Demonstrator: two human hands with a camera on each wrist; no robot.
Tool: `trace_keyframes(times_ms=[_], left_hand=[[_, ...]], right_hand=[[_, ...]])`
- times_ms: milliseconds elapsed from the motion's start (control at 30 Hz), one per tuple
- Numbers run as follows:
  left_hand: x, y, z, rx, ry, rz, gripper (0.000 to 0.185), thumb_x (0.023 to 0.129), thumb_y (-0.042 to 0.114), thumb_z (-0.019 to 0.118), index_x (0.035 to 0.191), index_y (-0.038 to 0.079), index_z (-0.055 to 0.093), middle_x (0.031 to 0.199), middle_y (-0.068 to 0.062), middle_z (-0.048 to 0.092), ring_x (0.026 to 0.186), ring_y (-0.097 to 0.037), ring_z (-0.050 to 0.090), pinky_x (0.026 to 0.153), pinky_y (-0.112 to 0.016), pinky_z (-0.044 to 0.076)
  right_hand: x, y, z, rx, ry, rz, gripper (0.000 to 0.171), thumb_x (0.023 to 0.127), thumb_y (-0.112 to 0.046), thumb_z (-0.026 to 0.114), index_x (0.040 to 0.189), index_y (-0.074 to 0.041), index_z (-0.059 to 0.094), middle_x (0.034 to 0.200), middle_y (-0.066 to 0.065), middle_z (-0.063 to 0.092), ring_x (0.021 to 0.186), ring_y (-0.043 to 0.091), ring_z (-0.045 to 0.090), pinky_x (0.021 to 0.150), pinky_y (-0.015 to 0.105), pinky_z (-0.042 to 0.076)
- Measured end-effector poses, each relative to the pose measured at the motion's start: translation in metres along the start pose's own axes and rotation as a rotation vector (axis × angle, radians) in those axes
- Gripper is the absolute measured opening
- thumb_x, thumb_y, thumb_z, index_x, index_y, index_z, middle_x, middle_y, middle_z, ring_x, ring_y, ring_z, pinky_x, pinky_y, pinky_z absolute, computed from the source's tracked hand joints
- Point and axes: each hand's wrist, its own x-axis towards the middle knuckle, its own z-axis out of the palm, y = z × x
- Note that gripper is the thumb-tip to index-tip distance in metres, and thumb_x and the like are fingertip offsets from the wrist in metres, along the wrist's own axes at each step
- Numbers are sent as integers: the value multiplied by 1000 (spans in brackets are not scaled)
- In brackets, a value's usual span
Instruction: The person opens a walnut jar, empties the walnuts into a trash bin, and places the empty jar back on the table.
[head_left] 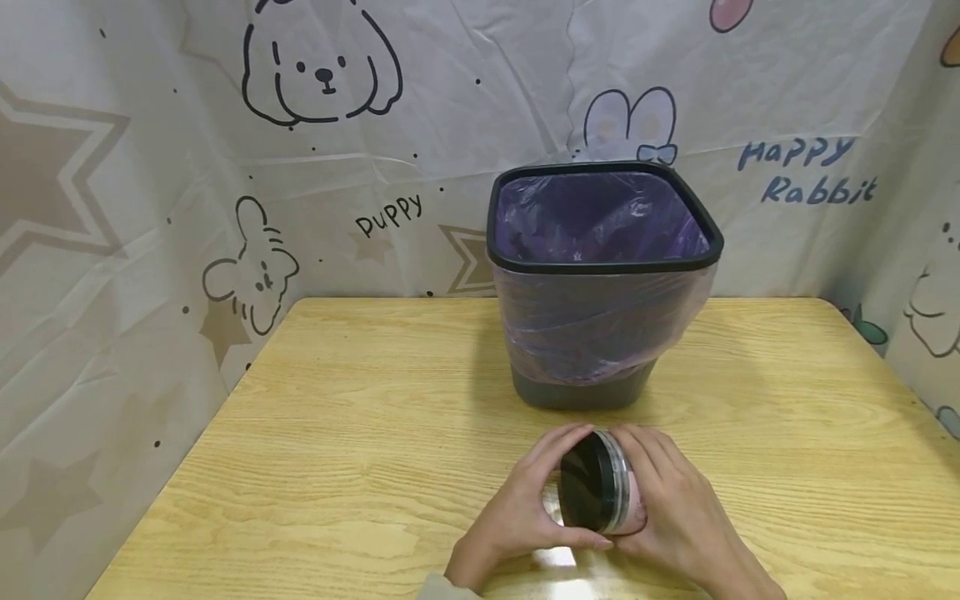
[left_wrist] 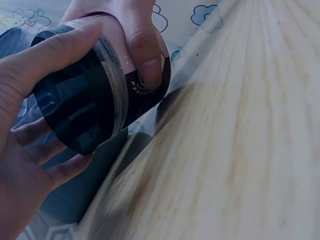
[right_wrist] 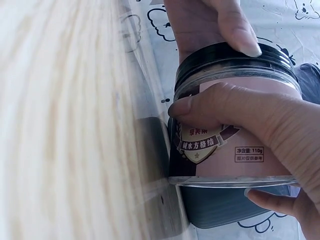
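Both grips closed: left hand [head_left: 525, 508] curls around black lid [head_left: 585, 493], right hand [head_left: 671, 500] clasps jar [head_left: 628, 498].

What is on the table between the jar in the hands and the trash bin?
Nothing: in the head view only bare wooden table lies between the jar and the lined trash bin; the stretch holds just the bin's shadow.

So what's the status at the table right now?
Left hand grips the black lid. Right hand holds the jar. Lined bin behind, nothing between.
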Motion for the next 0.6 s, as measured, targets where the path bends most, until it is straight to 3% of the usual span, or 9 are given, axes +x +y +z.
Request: trace_keyframes(times_ms=[233,433,600], left_hand=[[0,4,1,-35,-5,-116,111,61,27,92,152,27,28,150,-3,39,134,-17,41,107,-36,39],[0,3,0,-11,-29,-88,120,56,27,94,153,23,25,155,-3,28,139,-20,33,110,-40,34],[0,3,1,-2,-34,-76,118,59,28,93,153,23,24,155,-2,28,140,-20,32,111,-40,33]], right_hand=[[-1,1,0,-11,-8,9,108,38,-45,90,128,1,53,123,10,58,113,26,52,102,32,38],[-1,1,1,7,7,-4,111,35,-43,91,130,0,53,124,9,58,113,27,52,104,29,35],[0,0,0,-4,-9,2,110,35,-43,90,129,1,53,124,10,58,114,27,52,97,39,42]])
